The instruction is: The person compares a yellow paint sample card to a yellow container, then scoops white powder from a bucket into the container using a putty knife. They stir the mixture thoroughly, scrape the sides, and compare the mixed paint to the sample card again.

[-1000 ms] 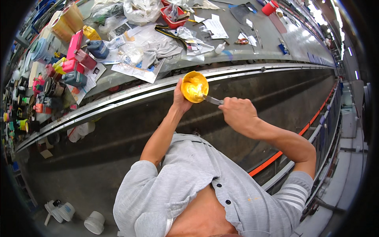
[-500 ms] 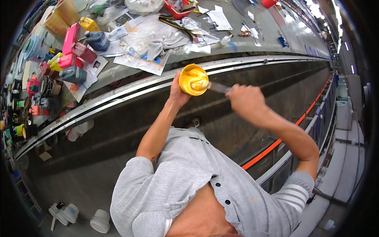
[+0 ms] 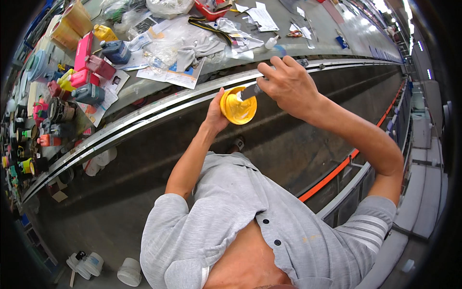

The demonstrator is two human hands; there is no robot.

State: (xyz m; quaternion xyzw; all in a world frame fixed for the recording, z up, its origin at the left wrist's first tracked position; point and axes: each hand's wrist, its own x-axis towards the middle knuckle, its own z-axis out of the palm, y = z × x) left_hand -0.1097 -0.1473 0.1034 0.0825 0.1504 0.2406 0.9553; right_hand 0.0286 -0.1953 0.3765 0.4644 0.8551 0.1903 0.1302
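Far left: bottles point(image 3: 90, 93) stood crowded on the table point(image 3: 332, 43), with those at the rim bent and too small to tell apart. Below them, a white bucket point(image 3: 129, 272) sat on the floor, near the lower edge. A paper point(image 3: 180, 74) lay on the table close to the rail point(image 3: 120, 127), partly covered by a grey cloth point(image 3: 190, 58).

Left hand point(image 3: 217, 115): you had it closed on the left side of the yellow cup point(image 3: 241, 121), holding it up in front of you, near the rail in view. The cup's mouth faced up toward the camera. Its long axis ran roughly along the line of sight, so the base was out of sight. Inside, yellow paste point(image 3: 235, 109) showed at the left; the blade covered part of the mouth.

The scraper point(image 3: 250, 91) slanted: its tip pointed down and left into the cup, its long axis rising to the right into your grip. The very tip was hard to separate from the paste.

Right hand point(image 3: 288, 86): your bent fingers gripped the scraper, hiding most of its handle. Beyond the knuckles, a small dark shape point(image 3: 302, 62) could not be identified. Farther right, an orange strip point(image 3: 332, 179) ran diagonally, partly hidden by your right arm.
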